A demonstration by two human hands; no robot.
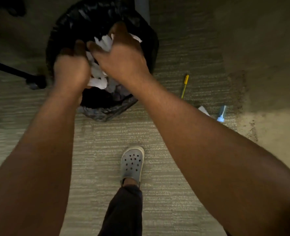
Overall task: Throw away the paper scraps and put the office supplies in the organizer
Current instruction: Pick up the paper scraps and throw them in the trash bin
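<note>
Both my hands hover over a round bin with a black bag (141,40) on the floor. My right hand (122,55) grips a bunch of white paper scraps (105,42) above the bin's opening. My left hand (71,68) is cupped beside it, and more white scraps (96,77) show between and below the two hands. On the carpet to the right lie a yellow pen (184,86), a blue-capped glue stick or marker (221,114) and one small white paper scrap (203,110). No organizer is in view.
A black chair leg with a castor (33,80) stands left of the bin. A grey post (141,7) rises behind the bin. My foot in a grey clog (132,162) is on the carpet below the hands.
</note>
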